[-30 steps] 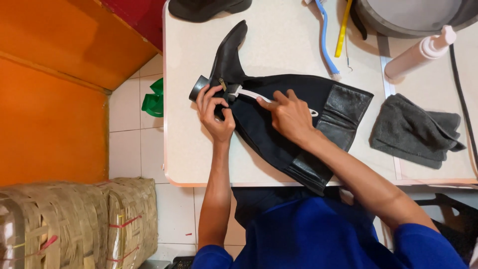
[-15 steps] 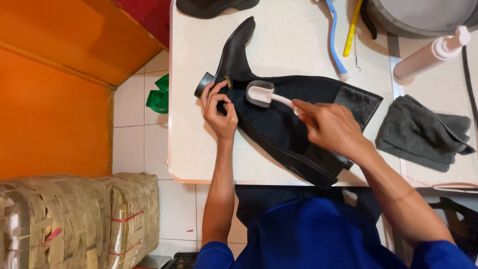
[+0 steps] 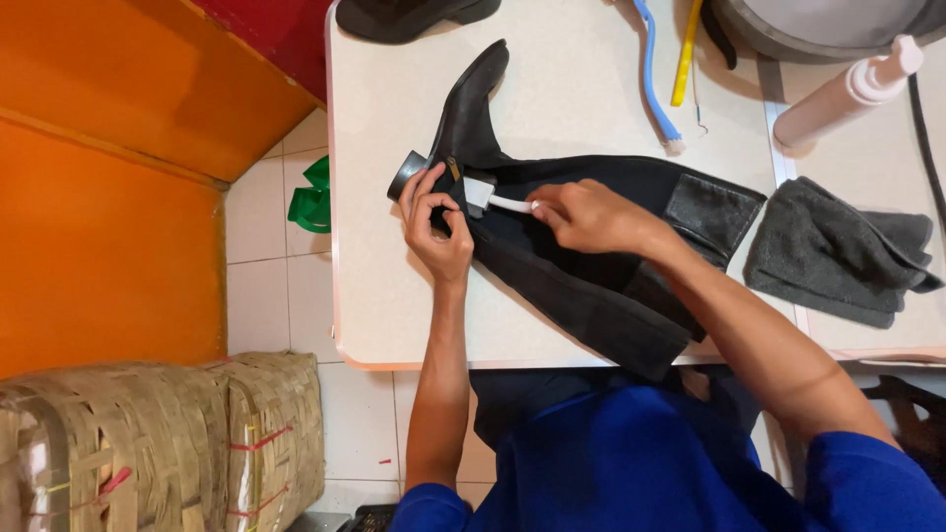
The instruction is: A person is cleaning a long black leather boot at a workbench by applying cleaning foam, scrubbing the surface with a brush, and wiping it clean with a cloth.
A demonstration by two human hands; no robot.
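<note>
Lying on its side across the cream bench (image 3: 394,296), a tall black boot (image 3: 581,266) serves as the landmark for all that follows. Toe points away from the person, heel at the bench's left edge, long shaft running right and toward the person, its lower corner just over the near edge.

Left hand (image 3: 437,229): curled at the boot's heel, fingers bent against the black material beside the round heel tip. Pinching or merely pressing, cannot tell.

Right hand (image 3: 589,215): closed around the handle of a small white brush (image 3: 493,197), resting over the middle of the shaft. Brush head lies against the boot near the heel, just beside the left fingers.

Around the boot:
- Grey folded cloth (image 3: 838,261), right of the shaft's open top, near but apart.
- White pump bottle (image 3: 847,94), lying tilted, beyond the cloth.
- Blue-handled brush (image 3: 652,69) and yellow stick (image 3: 687,54), beyond the shaft, side by side.
- Second dark shoe (image 3: 414,15), past the toe at the bench's far edge, partly cut off.
- Grey round basin (image 3: 818,25), far right corner, only partly seen.

Left of the bench, below the heel end: green plastic scrap (image 3: 313,197) on the white tile floor (image 3: 276,305); woven straw baskets (image 3: 158,443) nearer the person.
</note>
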